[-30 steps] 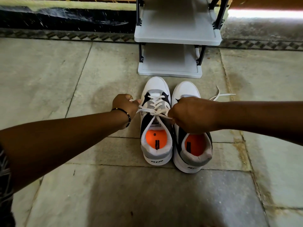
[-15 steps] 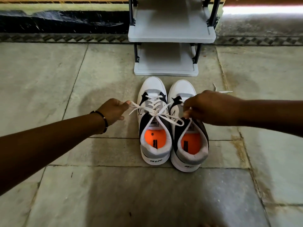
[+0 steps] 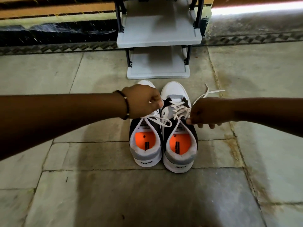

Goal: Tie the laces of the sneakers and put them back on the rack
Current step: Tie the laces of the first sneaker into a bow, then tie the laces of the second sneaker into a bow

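Two white, black and grey sneakers with orange insoles stand side by side on the floor, heels toward me. The left sneaker (image 3: 145,150) has a tied lace loop (image 3: 161,120) lying across its tongue. My left hand (image 3: 141,102) hovers over that shoe's front, fingers curled, pinching a lace of the right sneaker (image 3: 179,152) at its left side. My right hand (image 3: 207,113) pinches the other lace at the shoe's right side. A loose lace end (image 3: 211,91) trails on the floor beyond that hand. The grey shoe rack (image 3: 158,39) stands just past the toes.
The rack has black posts and a low bottom shelf (image 3: 158,75) near the sneaker toes. A dark patterned wall base (image 3: 57,35) runs behind it. Stone floor tiles (image 3: 114,194) spread all around the shoes.
Both hands have let go of the left sneaker's laces and moved right onto the right sneaker's laces. The left sneaker's bow now lies loose on its tongue.
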`<action>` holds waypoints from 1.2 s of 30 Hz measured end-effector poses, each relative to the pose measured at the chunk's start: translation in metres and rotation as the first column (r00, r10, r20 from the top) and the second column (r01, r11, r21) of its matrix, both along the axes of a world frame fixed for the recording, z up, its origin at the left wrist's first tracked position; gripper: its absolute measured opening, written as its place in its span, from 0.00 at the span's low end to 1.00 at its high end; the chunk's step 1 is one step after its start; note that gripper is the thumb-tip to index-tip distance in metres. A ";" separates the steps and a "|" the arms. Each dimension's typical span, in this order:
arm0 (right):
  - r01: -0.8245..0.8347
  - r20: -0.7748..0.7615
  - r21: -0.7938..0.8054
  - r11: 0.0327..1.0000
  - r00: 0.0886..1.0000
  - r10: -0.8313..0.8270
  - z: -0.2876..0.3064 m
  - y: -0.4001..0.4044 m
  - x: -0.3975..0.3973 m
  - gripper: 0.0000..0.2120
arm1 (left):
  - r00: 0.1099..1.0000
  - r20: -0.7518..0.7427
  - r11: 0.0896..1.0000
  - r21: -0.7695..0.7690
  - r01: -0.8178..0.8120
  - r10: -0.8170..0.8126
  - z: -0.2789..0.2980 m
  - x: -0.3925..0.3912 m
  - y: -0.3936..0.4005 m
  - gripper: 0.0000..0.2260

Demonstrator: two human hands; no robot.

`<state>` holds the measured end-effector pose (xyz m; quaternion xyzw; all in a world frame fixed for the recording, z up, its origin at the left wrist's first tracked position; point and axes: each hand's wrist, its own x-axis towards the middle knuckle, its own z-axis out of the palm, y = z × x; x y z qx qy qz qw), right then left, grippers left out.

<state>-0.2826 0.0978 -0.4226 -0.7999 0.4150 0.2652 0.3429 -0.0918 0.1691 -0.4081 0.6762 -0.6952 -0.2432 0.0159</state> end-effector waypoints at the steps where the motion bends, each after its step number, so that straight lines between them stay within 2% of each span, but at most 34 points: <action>1: 0.031 0.040 -0.011 0.999 0.999 -0.030 -0.001 0.001 0.001 0.17 | 1.000 0.005 1.000 0.010 -0.010 0.010 -0.007 -0.009 -0.005 0.13; 3: 0.110 0.125 -0.010 0.994 0.986 -0.108 -0.005 0.001 0.004 0.15 | 0.983 -0.137 0.991 0.071 -0.116 0.125 -0.018 -0.024 -0.014 0.15; 5: 0.203 0.185 0.062 0.977 0.960 -0.211 -0.010 -0.001 0.006 0.11 | 0.937 -0.265 0.970 0.142 -0.195 0.227 -0.027 -0.035 -0.021 0.15; 9: 0.360 0.180 0.256 0.897 0.894 -0.410 -0.011 -0.003 0.005 0.04 | 0.915 -0.297 0.955 0.198 -0.221 0.274 -0.041 -0.042 -0.017 0.10; 12: 0.415 0.200 0.386 0.824 0.835 -0.514 -0.014 -0.002 0.005 0.06 | 0.893 -0.316 0.946 0.165 -0.280 0.320 -0.045 -0.048 -0.011 0.07; 17: 0.463 0.342 0.417 0.782 0.718 -0.607 -0.018 0.006 0.008 0.03 | 0.901 -0.268 0.940 0.116 -0.320 0.340 -0.047 -0.052 -0.010 0.05; 19: 0.492 0.374 0.421 0.762 0.672 -0.640 -0.018 0.006 0.006 0.04 | 0.838 -0.369 0.915 0.157 -0.371 0.403 -0.047 -0.051 -0.009 0.04; 21: 0.496 0.368 0.453 0.741 0.652 -0.662 -0.019 0.005 0.003 0.05 | 0.730 -0.497 0.882 0.211 -0.422 0.469 -0.043 -0.048 -0.008 0.04; 24: 0.458 0.331 0.473 0.753 0.700 -0.633 -0.017 0.004 0.001 0.06 | 0.546 -0.664 0.850 0.297 -0.434 0.511 -0.029 -0.045 -0.006 0.07; 26: 0.416 0.328 0.446 0.793 0.748 -0.577 -0.017 0.005 0.002 0.09 | 0.478 -0.732 0.860 0.301 -0.413 0.485 -0.017 -0.040 -0.006 0.10; 28: 0.359 0.354 0.409 0.839 0.785 -0.508 -0.014 0.010 0.007 0.10 | 0.523 -0.739 0.898 0.274 -0.344 0.426 -0.008 -0.037 -0.005 0.10; 30: 0.324 0.410 0.388 0.863 0.778 -0.477 -0.013 0.015 0.012 0.11 | 0.591 -0.717 0.927 0.241 -0.289 0.370 -0.003 -0.036 -0.004 0.08; 34: 0.321 0.485 0.382 0.867 0.728 -0.484 -0.009 0.020 0.015 0.11 | 0.636 -0.655 0.887 0.121 -0.446 0.409 -0.011 -0.032 -0.007 0.11; 36: 0.324 0.495 0.386 0.864 0.717 -0.490 -0.005 0.017 0.013 0.12 | 0.687 -0.611 0.894 0.079 -0.441 0.393 -0.014 -0.027 -0.005 0.10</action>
